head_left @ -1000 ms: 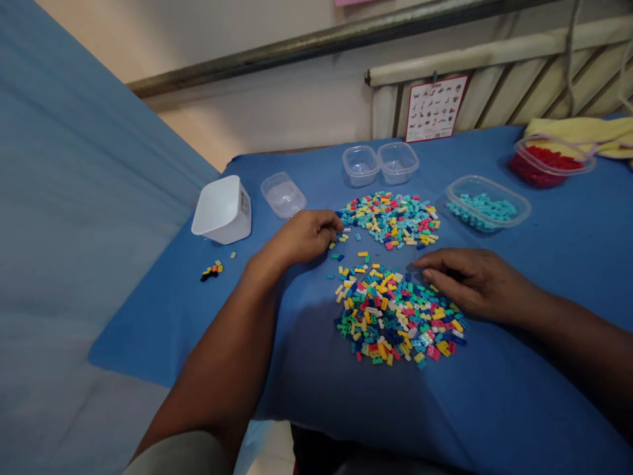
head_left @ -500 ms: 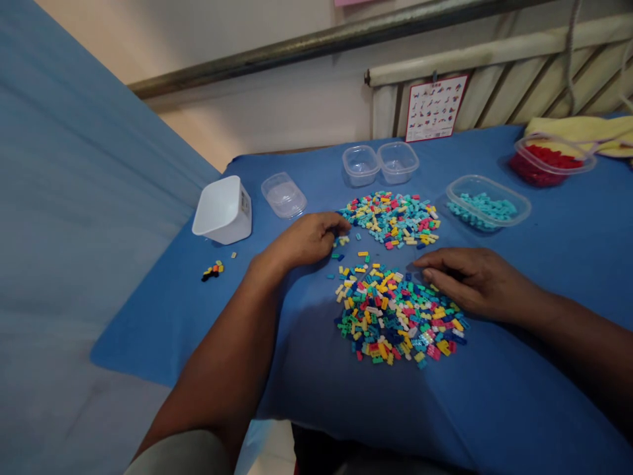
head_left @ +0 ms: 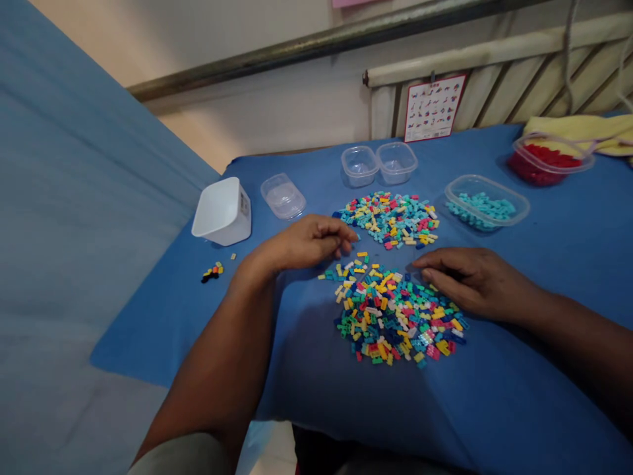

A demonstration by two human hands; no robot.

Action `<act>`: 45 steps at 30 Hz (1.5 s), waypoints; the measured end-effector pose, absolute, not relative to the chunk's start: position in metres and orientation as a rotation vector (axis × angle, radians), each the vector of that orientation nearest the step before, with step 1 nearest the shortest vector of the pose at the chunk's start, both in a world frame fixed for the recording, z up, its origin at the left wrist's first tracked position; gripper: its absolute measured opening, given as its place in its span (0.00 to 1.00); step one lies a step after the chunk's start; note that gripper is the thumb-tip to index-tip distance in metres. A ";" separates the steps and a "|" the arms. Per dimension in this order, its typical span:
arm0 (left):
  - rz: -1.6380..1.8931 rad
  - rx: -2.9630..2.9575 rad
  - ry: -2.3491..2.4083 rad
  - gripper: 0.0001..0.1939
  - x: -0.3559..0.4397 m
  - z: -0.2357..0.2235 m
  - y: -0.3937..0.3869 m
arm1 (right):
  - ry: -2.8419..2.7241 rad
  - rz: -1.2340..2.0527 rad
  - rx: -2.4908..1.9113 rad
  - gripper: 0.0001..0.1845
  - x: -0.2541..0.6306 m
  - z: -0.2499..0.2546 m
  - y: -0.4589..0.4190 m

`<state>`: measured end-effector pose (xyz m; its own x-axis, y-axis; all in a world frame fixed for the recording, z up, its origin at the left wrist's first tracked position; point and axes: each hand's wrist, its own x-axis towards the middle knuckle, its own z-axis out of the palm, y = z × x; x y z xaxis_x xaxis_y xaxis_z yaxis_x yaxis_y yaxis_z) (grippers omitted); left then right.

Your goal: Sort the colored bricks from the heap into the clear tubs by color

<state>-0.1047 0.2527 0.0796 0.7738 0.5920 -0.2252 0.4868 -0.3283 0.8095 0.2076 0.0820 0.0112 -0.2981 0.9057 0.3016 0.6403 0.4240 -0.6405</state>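
The left hand [head_left: 321, 243] reaches in palm down, its fingers half curled and bunched at the tips; whether a brick is tucked under them I cannot tell. The right hand [head_left: 459, 280] lies relaxed with a gap between thumb and forefinger and no brick visible in it, its tips at the edge of the near pile of toy building bricks [head_left: 395, 316].

Take that near pile as the clock's centre, twelve pointing away from the person. The left hand is then towards half past ten, the right at two. The far pile of mixed bricks [head_left: 388, 218] lies at twelve, and a few loose bricks [head_left: 341, 270] are scattered at half past ten, just below the left hand's fingers.

The step in hand looks to be the left hand working over stray bricks in the gap between the two piles, while the right waits. A further move there would call for low, light fingertips that shift single pieces without ploughing into either pile.

A clear tub [head_left: 520, 206] of turquoise bricks [head_left: 484, 206] sits towards one o'clock; a white bin [head_left: 220, 211] stands at ten.
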 end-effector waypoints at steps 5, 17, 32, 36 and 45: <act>0.556 2.318 1.232 0.18 -0.108 0.067 0.270 | -2.044 0.567 -1.298 0.14 0.208 0.011 0.083; 0.198 2.612 1.151 0.10 -0.094 0.056 0.261 | -2.062 0.522 -1.303 0.13 0.208 0.010 0.083; 0.082 2.788 0.792 0.17 -0.079 0.057 0.249 | -2.032 0.554 -1.299 0.13 0.205 0.014 0.084; 0.109 2.703 0.875 0.12 -0.080 0.060 0.249 | -2.037 0.556 -1.298 0.13 0.205 0.014 0.084; 0.057 2.620 0.806 0.27 -0.090 0.067 0.247 | -2.052 0.533 -1.302 0.13 0.205 0.014 0.084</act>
<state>-0.0904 0.2470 0.0669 0.8331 0.5478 -0.0763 0.5316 -0.7550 0.3838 0.2054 0.0841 0.0138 -0.3024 0.9046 0.3004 0.6442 0.4263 -0.6350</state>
